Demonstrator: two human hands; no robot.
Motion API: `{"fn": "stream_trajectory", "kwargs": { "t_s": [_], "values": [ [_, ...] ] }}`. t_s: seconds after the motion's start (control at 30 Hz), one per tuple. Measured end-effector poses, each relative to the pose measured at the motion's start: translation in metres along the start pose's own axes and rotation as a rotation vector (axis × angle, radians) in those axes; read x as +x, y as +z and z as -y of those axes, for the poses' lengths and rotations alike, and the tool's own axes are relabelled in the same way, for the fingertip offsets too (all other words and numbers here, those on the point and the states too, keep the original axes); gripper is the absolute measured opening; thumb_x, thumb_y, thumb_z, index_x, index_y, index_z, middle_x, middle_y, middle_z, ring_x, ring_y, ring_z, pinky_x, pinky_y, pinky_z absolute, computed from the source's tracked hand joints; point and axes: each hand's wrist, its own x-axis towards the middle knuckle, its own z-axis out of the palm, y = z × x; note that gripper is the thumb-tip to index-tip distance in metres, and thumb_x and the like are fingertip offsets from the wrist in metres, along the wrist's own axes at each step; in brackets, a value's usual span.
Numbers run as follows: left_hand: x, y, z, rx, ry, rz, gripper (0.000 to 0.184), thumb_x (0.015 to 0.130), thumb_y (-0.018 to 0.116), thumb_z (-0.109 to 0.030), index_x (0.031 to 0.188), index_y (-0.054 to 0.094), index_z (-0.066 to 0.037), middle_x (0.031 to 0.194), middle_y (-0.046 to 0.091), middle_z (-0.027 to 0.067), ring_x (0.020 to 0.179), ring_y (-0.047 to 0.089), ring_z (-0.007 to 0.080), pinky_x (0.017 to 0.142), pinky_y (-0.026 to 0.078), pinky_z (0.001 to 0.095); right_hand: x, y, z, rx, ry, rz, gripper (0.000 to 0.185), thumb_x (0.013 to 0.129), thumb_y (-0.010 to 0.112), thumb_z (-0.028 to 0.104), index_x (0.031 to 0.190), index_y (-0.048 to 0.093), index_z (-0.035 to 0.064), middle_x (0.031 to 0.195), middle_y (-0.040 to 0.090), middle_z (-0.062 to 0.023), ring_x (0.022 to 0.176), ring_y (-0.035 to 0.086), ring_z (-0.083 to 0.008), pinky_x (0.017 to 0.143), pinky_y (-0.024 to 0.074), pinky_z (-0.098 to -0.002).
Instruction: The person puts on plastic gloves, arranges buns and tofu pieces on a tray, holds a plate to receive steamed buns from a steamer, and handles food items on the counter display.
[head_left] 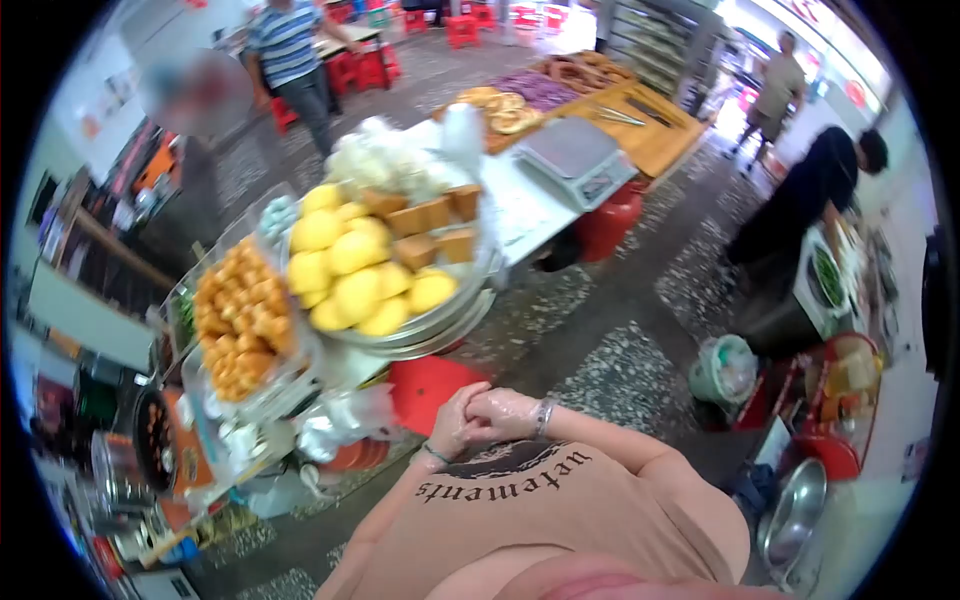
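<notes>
Left hand, right hand: clasped together near the tray; nothing seen in them;
Buns: yellow, heaped in the tray, ahead of both hands;
Work: buns set out, none being handled; what is left cannot be told

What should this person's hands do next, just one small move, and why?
Probably ease the left hand and right hand apart: they are clasped together in front of the brown shirt, with nothing visibly held, so neither seems free to handle the yellow rounds or golden-brown pieces set out ahead and to the left.
</notes>
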Motion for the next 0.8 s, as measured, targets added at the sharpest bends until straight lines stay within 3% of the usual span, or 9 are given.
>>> {"fn": "stream_trajectory", "kwargs": {
  "t_s": [0.1, 0.17, 0.33, 0.47, 0.57, 0.7, 0.73, 0.77, 0.8],
  "values": [
    [0.067, 0.094, -0.036, -0.138, 0.019, 0.174, 0.048, 0.083, 0.065, -0.019, 0.126, 0.054, -0.002, 0.114, 0.064, 0.0190, 0.108, 0.064, 0.0300, 0.090, 0.050, 0.0358, -0.095, -0.039, -0.046, 0.020, 0.139, -0.303, 0.030, 0.088, 0.063, 0.033, 0.086, 0.066, 0.0034, 0.085, 0.066, -0.0157, 0.078, 0.064, -0.0347, 0.069, 0.0517, -0.0412],
    [0.112, 0.147, -0.057, -0.137, 0.082, 0.191, 0.042, 0.085, 0.063, -0.018, 0.124, 0.056, -0.002, 0.112, 0.065, 0.0191, 0.105, 0.064, 0.0321, 0.088, 0.051, 0.0364, -0.152, -0.068, -0.063, 0.004, 0.207, -0.368, 0.024, 0.091, 0.061, 0.027, 0.088, 0.067, 0.0034, 0.087, 0.067, -0.0149, 0.078, 0.065, -0.0323, 0.071, 0.0517, -0.0393],
    [0.222, 0.228, -0.109, 0.039, 0.247, 0.422, 0.036, 0.087, 0.059, -0.015, 0.120, 0.058, 0.001, 0.113, 0.064, 0.0198, 0.100, 0.065, 0.0310, 0.087, 0.052, 0.0353, -0.243, -0.128, -0.134, 0.236, 0.461, -0.925, 0.015, 0.091, 0.058, 0.009, 0.099, 0.068, 0.0009, 0.092, 0.069, -0.0160, 0.085, 0.067, -0.0290, 0.075, 0.0520, -0.0339],
    [0.288, 0.261, -0.104, -0.062, 0.148, 0.305, 0.039, 0.088, 0.060, -0.015, 0.124, 0.055, 0.000, 0.111, 0.065, 0.0159, 0.099, 0.066, 0.0233, 0.086, 0.052, 0.0339, -0.259, -0.178, -0.207, 0.201, 0.488, -0.945, 0.016, 0.090, 0.056, 0.006, 0.100, 0.068, 0.0018, 0.096, 0.068, -0.0158, 0.087, 0.067, -0.0295, 0.077, 0.0530, -0.0350],
    [0.353, 0.280, -0.076, -0.136, 0.055, 0.191, 0.044, 0.089, 0.061, -0.016, 0.129, 0.052, 0.000, 0.116, 0.064, 0.0161, 0.104, 0.064, 0.0228, 0.091, 0.050, 0.0342, -0.255, -0.237, -0.259, 0.066, 0.370, -0.856, 0.017, 0.089, 0.057, 0.006, 0.102, 0.067, 0.0029, 0.096, 0.068, -0.0155, 0.088, 0.067, -0.0299, 0.077, 0.0534, -0.0354],
    [0.470, 0.313, -0.049, -0.136, -0.019, 0.072, 0.054, 0.089, 0.064, -0.017, 0.136, 0.044, -0.001, 0.127, 0.057, 0.0176, 0.115, 0.058, 0.0262, 0.099, 0.046, 0.0366, -0.259, -0.350, -0.311, 0.071, 0.474, -0.722, 0.026, 0.087, 0.062, 0.010, 0.112, 0.063, 0.0054, 0.106, 0.066, -0.0149, 0.092, 0.066, -0.0285, 0.078, 0.0535, -0.0350],
    [0.504, 0.321, -0.055, -0.114, 0.028, 0.082, 0.058, 0.088, 0.064, -0.016, 0.139, 0.041, -0.003, 0.130, 0.054, 0.0172, 0.113, 0.059, 0.0270, 0.098, 0.046, 0.0376, -0.266, -0.375, -0.332, 0.053, 0.464, -0.701, 0.041, 0.084, 0.066, 0.007, 0.124, 0.057, 0.0062, 0.122, 0.060, -0.0150, 0.095, 0.066, -0.0268, 0.082, 0.0542, -0.0334],
    [0.543, 0.333, -0.067, -0.120, 0.028, 0.070, 0.058, 0.088, 0.064, -0.016, 0.139, 0.041, -0.003, 0.130, 0.054, 0.0172, 0.113, 0.059, 0.0270, 0.098, 0.046, 0.0376, -0.275, -0.401, -0.354, 0.045, 0.460, -0.692, 0.041, 0.084, 0.066, 0.007, 0.124, 0.057, 0.0062, 0.122, 0.060, -0.0150, 0.095, 0.066, -0.0268, 0.082, 0.0542, -0.0334],
    [0.602, 0.359, -0.083, -0.112, 0.098, 0.103, 0.059, 0.087, 0.065, -0.015, 0.139, 0.040, -0.003, 0.130, 0.052, 0.0171, 0.112, 0.059, 0.0274, 0.097, 0.047, 0.0380, -0.293, -0.443, -0.389, 0.164, 0.435, -0.853, 0.048, 0.083, 0.067, 0.004, 0.129, 0.052, 0.0063, 0.129, 0.054, -0.0151, 0.098, 0.065, -0.0260, 0.084, 0.0544, -0.0329]
  ]
}}
